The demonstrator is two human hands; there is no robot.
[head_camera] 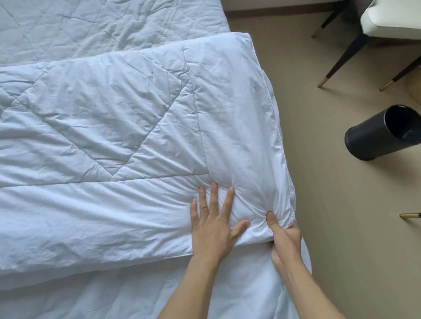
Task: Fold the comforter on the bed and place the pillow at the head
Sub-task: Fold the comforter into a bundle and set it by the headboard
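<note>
The comforter (110, 130) lies across the bed (95, 21) as a thick white folded band, its quilted top running away to the left of both hands and its near right corner sitting at the bed's edge. The left hand (214, 222) rests flat on that top layer just inside the corner, fingers straight and spread, palm pressing the fabric down. Just to its right, the right hand (285, 238) grips the corner itself: the thumb (271, 218) digs into the top of the fold, puckering the cloth into tight creases, while the curled fingers wrap under the edge, mostly hidden. The two hands are close but not touching. Below the wrists, nearer the person, a lower layer of white bedding spreads out. On the beige floor well to the right of the right hand stands a dark round bin (383, 132), with chair legs (338, 60) beyond it.
</note>
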